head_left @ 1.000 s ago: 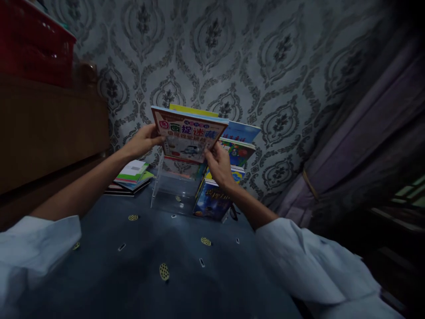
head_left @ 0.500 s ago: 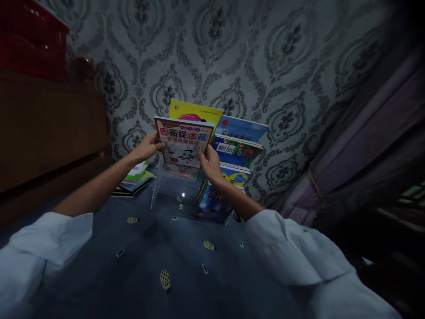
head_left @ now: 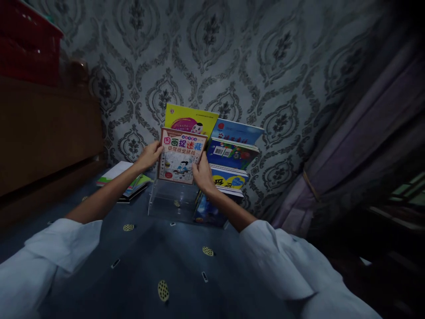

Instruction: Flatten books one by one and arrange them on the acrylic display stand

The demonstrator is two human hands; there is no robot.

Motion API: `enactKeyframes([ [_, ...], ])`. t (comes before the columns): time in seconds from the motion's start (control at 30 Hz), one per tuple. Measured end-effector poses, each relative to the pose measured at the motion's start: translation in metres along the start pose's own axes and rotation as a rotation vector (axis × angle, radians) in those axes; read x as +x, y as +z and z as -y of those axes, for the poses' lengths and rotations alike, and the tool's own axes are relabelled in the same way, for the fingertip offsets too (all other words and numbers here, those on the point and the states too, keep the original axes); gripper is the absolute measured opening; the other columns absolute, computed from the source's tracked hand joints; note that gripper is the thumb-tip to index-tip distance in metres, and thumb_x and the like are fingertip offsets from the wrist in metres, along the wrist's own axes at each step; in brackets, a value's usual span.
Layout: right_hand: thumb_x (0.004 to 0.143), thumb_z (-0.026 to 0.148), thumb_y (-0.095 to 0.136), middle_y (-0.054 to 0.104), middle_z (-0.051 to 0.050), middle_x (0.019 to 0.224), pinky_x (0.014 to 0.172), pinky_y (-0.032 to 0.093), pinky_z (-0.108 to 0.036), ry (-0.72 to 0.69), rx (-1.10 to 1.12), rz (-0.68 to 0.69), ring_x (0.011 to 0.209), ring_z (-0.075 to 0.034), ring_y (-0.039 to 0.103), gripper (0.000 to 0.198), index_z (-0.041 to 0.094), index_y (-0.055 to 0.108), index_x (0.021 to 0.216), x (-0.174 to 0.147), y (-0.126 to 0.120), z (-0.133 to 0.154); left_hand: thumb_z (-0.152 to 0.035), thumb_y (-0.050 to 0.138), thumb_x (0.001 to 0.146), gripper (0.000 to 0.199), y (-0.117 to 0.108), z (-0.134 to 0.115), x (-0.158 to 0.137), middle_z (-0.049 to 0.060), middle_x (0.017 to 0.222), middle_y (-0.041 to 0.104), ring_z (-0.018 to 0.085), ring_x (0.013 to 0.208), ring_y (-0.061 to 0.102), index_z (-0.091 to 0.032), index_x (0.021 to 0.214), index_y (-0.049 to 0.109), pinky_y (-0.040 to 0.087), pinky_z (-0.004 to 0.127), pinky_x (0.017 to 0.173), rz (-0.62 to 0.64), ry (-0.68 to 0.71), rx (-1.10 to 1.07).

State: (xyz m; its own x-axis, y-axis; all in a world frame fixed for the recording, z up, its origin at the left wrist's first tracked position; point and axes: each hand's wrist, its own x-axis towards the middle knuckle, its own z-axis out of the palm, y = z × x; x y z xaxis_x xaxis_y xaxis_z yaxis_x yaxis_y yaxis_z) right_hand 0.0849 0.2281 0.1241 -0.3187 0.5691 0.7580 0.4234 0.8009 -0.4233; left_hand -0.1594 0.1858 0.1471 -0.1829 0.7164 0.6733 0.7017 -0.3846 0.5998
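Observation:
A picture book (head_left: 181,157) with a brown-edged cover and colourful lettering stands upright between my two hands. My left hand (head_left: 149,156) grips its left edge, and my right hand (head_left: 202,173) grips its right edge. The book is in the left column of a clear tiered book rack (head_left: 172,199), in front of a yellow book (head_left: 191,116). Right of it, the rack's other column holds a light blue book (head_left: 237,132), a dark book with a barcode (head_left: 232,153), a blue and yellow book (head_left: 230,178) and a dark blue book (head_left: 212,210), partly behind my right arm.
A stack of books (head_left: 116,170) lies on the dark patterned cloth (head_left: 139,266), partly behind my left forearm. A wooden headboard (head_left: 49,128) with a red basket (head_left: 29,44) is at the left. Patterned wallpaper (head_left: 209,57) rises behind, and a tied curtain (head_left: 299,195) hangs at the right.
The picture book has come down and sits more upright in the rack, both hands still on it. More of the yellow book shows above it, and the view has shifted slightly.

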Motion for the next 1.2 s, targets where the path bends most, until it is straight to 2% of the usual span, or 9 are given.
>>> enactKeyframes([
  [0.1,0.089,0.028,0.044,0.042,-0.023,0.153,0.117,0.034,-0.052,0.056,-0.021,0.003,0.141,-0.033,0.041,0.072,0.003,0.024,0.153,-0.006,0.003,0.005,-0.032,0.046,0.093,0.026,-0.001,-0.004,-0.003,0.008,0.086,0.068,0.024,0.085,0.067,-0.015,0.093,0.065,0.055,0.034,0.078,-0.009,0.014,0.123],
  [0.23,0.088,0.029,0.045,0.042,-0.027,0.151,0.118,0.030,-0.055,0.116,-0.050,-0.030,0.141,-0.035,0.041,0.073,-0.002,0.026,0.151,-0.008,0.007,0.011,-0.032,0.044,0.093,0.026,-0.002,-0.007,-0.004,0.008,0.086,0.069,0.023,0.083,0.066,-0.016,0.093,0.065,0.054,0.033,0.076,-0.004,0.015,0.157],
  [0.47,0.087,0.024,0.047,0.050,-0.016,0.145,0.115,0.039,-0.050,0.022,0.021,-0.027,0.138,-0.029,0.044,0.060,0.016,0.041,0.147,-0.023,0.003,0.008,-0.033,0.042,0.094,0.027,0.003,-0.005,-0.003,0.007,0.085,0.068,0.023,0.082,0.066,-0.017,0.092,0.064,0.052,0.030,0.074,-0.028,0.002,0.199],
  [0.73,0.088,0.028,0.049,0.043,-0.016,0.151,0.116,0.039,-0.049,0.097,0.094,0.017,0.144,-0.029,0.039,0.058,0.015,0.047,0.145,-0.044,0.008,-0.003,-0.033,0.043,0.096,0.026,0.009,-0.005,-0.004,0.007,0.084,0.069,0.023,0.083,0.066,-0.018,0.093,0.063,0.050,0.033,0.081,-0.036,0.045,0.246],
  [1.03,0.086,0.023,0.053,0.054,-0.013,0.142,0.111,0.045,-0.049,0.127,0.182,0.092,0.137,-0.029,0.047,0.053,0.021,0.056,0.139,-0.058,0.008,-0.013,-0.032,0.044,0.094,0.024,0.013,0.008,0.005,0.005,0.077,0.065,0.023,0.080,0.066,-0.018,0.087,0.062,0.055,0.034,0.076,-0.008,-0.018,0.074],
  [1.2,0.085,0.022,0.054,0.057,-0.013,0.139,0.114,0.041,-0.049,0.139,0.140,0.090,0.135,-0.028,0.050,0.049,0.020,0.061,0.133,-0.071,0.007,-0.011,-0.030,0.044,0.094,0.023,0.014,0.010,0.009,0.004,0.072,0.062,0.022,0.078,0.064,-0.018,0.085,0.061,0.054,0.032,0.076,0.001,-0.021,0.073],
])
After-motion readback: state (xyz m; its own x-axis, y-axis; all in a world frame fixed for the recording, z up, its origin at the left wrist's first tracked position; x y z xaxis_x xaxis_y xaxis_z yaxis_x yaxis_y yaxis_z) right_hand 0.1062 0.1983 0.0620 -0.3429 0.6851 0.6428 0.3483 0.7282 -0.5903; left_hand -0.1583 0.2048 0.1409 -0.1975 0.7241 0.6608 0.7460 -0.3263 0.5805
